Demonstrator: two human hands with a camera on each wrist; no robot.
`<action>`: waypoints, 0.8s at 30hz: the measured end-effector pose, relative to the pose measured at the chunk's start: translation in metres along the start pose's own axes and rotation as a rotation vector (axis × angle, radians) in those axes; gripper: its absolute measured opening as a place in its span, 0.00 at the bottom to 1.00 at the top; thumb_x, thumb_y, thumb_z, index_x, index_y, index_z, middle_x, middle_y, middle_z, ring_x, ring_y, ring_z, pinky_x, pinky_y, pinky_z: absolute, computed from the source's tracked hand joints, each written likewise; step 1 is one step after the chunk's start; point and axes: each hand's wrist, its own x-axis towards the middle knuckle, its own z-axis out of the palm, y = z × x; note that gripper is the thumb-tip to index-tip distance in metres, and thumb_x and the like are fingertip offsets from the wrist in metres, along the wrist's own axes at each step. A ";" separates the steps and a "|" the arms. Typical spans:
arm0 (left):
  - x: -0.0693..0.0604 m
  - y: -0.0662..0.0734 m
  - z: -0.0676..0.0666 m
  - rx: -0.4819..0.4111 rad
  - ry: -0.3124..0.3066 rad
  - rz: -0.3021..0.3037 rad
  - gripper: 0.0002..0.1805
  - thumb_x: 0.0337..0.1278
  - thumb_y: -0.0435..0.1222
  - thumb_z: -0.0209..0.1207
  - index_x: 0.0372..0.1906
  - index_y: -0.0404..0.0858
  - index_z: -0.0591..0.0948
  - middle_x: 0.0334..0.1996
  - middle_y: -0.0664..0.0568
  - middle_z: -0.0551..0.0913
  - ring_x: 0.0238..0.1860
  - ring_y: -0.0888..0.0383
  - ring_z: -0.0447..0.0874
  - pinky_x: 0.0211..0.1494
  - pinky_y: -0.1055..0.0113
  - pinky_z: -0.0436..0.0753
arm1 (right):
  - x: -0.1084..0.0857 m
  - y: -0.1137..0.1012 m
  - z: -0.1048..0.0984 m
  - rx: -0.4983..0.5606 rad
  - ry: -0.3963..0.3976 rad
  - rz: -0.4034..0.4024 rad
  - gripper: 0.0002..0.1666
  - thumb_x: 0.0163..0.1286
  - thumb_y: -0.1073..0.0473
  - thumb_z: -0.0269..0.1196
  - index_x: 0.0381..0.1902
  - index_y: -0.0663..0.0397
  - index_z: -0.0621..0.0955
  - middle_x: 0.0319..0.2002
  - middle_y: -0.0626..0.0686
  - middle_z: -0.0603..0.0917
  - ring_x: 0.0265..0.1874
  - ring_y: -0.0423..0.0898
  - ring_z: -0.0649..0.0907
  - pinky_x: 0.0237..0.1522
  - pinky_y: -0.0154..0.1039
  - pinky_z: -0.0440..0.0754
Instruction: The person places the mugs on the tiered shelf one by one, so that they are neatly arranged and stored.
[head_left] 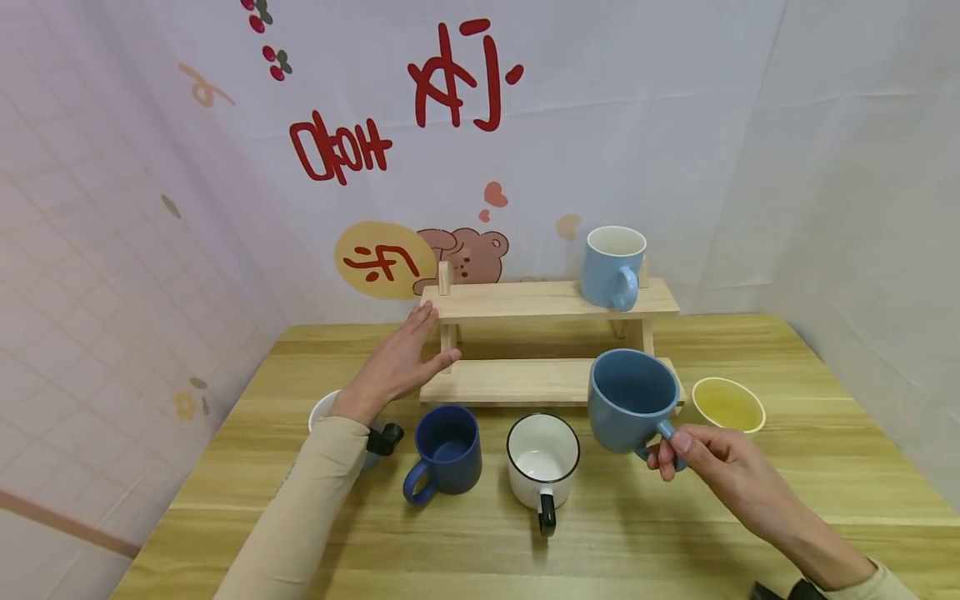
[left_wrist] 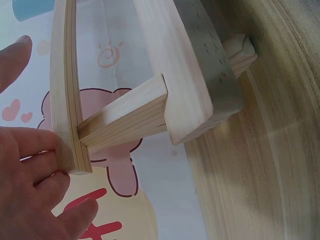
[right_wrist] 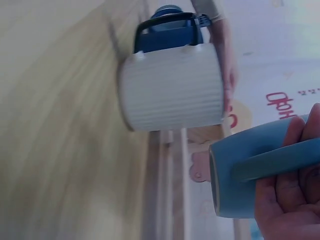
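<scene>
My right hand point(head_left: 731, 475) pinches the handle of a grey-blue mug point(head_left: 632, 400), which it holds up in front of the rack's lower shelf at its right end. The right wrist view shows the same mug point(right_wrist: 240, 170) with fingers round its handle. My left hand point(head_left: 397, 358) touches the left end of the wooden rack's upper shelf point(head_left: 510, 302), fingers extended; in the left wrist view the fingertips of this hand point(left_wrist: 35, 190) rest against the shelf end point(left_wrist: 70, 145). A light blue mug point(head_left: 611, 271) stands upright on the upper shelf's right part.
In front of the rack stand a dark blue mug point(head_left: 450, 454) and a white mug with black rim and handle point(head_left: 542, 467). A yellow-lined cup point(head_left: 727, 406) is at the right. Another white-rimmed cup point(head_left: 322, 408) is partly hidden behind my left forearm.
</scene>
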 end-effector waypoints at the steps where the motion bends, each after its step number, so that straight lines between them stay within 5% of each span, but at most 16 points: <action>1: 0.000 0.000 0.000 -0.001 -0.001 -0.001 0.52 0.71 0.63 0.54 0.82 0.33 0.53 0.84 0.44 0.47 0.83 0.46 0.41 0.82 0.46 0.51 | 0.001 -0.002 0.000 0.017 0.002 -0.002 0.22 0.85 0.71 0.39 0.40 0.63 0.81 0.37 0.56 0.85 0.47 0.51 0.86 0.57 0.33 0.80; 11: -0.001 0.001 0.001 -0.004 0.007 0.000 0.51 0.72 0.62 0.54 0.82 0.32 0.53 0.83 0.43 0.48 0.83 0.46 0.42 0.82 0.47 0.52 | 0.018 -0.015 0.002 0.142 -0.013 -0.106 0.23 0.84 0.74 0.36 0.41 0.66 0.79 0.36 0.52 0.84 0.50 0.48 0.85 0.58 0.36 0.82; 24: 0.001 0.001 -0.001 -0.005 0.003 0.003 0.51 0.72 0.61 0.55 0.82 0.32 0.53 0.83 0.43 0.47 0.83 0.46 0.42 0.82 0.48 0.51 | 0.048 -0.036 0.007 0.077 0.053 -0.205 0.22 0.83 0.74 0.39 0.38 0.66 0.80 0.33 0.52 0.83 0.48 0.50 0.85 0.56 0.36 0.82</action>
